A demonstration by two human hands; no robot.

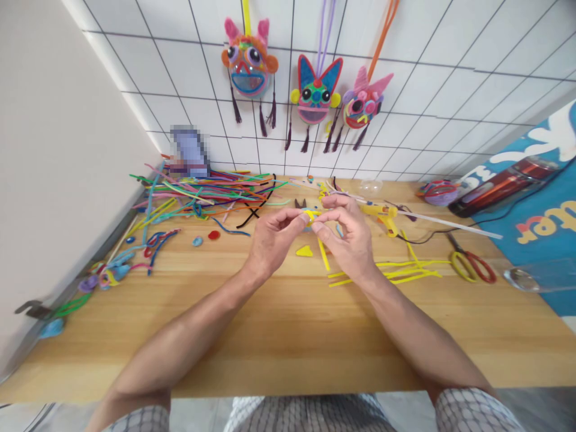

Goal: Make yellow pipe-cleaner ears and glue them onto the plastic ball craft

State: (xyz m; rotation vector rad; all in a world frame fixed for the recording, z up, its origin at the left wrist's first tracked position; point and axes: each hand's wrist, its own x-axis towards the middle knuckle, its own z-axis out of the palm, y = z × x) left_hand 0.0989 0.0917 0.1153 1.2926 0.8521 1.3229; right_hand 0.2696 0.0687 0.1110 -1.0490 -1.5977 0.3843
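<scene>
Small yellow piece, above wooden table; pinched in left hand, right hand thumb and forefinger at its edge, cannot tell if gripping; yellow triangle lying near

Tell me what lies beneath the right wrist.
Yellow strips show on both sides of the right wrist, lying on the wooden table. The stretch directly beneath is covered, so whether the same strips run across cannot be seen.
</scene>
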